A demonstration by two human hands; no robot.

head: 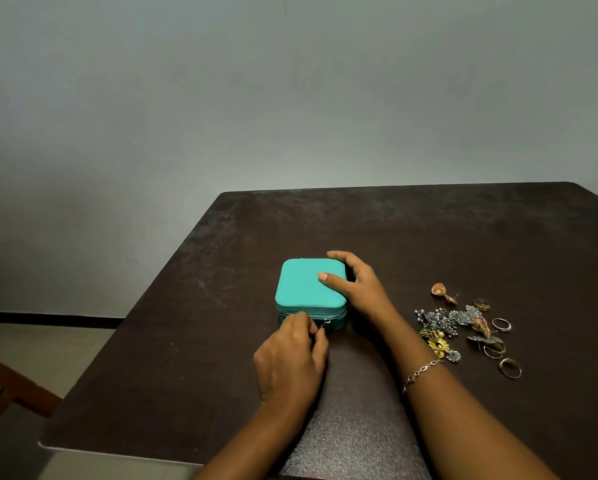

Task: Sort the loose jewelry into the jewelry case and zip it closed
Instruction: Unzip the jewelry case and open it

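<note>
– While the left hand pinches the zipper pull between thumb and curled fingers at the near wall of the case, what does the right hand do?

– It grips the jewelry case, with the thumb flat on the lid and the fingers curled round the far right corner. The case lies closed, lid up, near the middle of the counter.

– What could go wrong from here?

– Three things seem likely. The small pull may slip out of the pinch. The light case may slide or turn on the smooth top if the right hand's hold loosens while the zip is drawn. The loose jewelry, earrings and rings heaped well apart to the right and close by the right forearm, may be swept and scattered by that arm.

– And the surroundings?

– The counter is dark brown, scuffed and dully reflective. A plain grey wall stands behind it. A pale floor and part of a wooden chair show at left.
</note>
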